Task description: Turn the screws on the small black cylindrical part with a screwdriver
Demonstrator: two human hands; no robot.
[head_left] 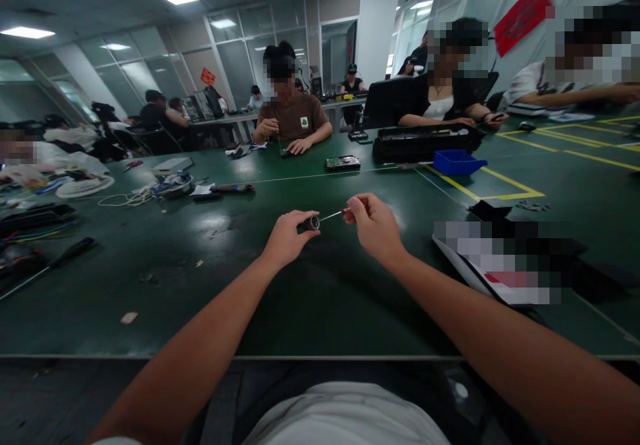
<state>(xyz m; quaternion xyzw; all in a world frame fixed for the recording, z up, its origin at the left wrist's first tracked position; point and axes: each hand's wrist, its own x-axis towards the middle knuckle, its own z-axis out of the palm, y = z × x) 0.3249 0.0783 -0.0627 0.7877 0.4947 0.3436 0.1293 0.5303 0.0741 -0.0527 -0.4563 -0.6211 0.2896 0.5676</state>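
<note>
My left hand (286,239) is closed round a small dark cylindrical part (313,223), its round open end turned to the right. Between the fingertips of my right hand (376,229) is a thin screwdriver (331,216) with a reddish handle, mostly covered by the fingers. Its metal shaft points left and reaches the cylinder's open end; whether the tip touches anything inside cannot be made out. Both hands are held above the green table (330,311), near its middle.
To the right lies a white-edged tablet-like object (465,268) beside black pieces. Farther back are a blue tray (457,163), a long black case (427,143) and a hard drive (343,163). A dark tool (233,189), cables and parts lie left. Co-workers sit across the table.
</note>
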